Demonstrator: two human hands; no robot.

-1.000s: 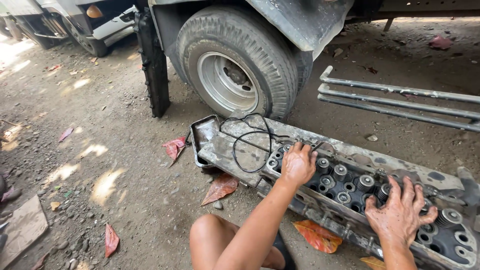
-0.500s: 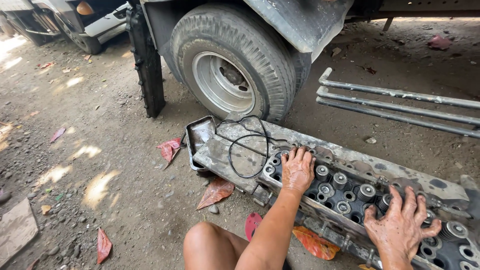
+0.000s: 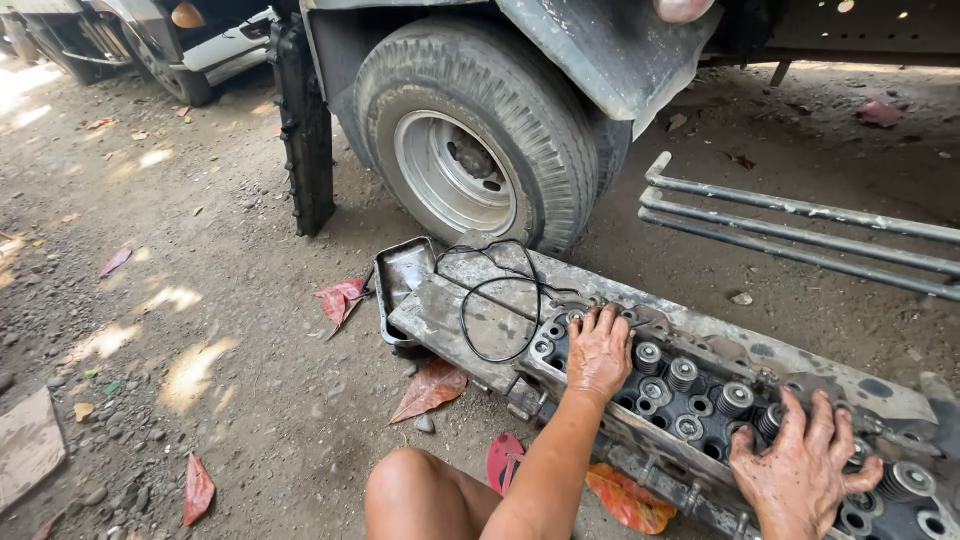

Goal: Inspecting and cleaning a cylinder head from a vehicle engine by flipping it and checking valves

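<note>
Greasy, blackened metal: the cylinder head [image 3: 700,390] lies on the dirt ground [image 3: 230,380] beside the truck wheel [image 3: 470,130]. Your left hand [image 3: 600,350] and right hand [image 3: 800,470] rest spread flat on its valve springs [image 3: 735,398], gripping nothing.

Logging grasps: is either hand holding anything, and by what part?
Nothing held. Left hand and right hand rest flat on the cylinder head.
</note>
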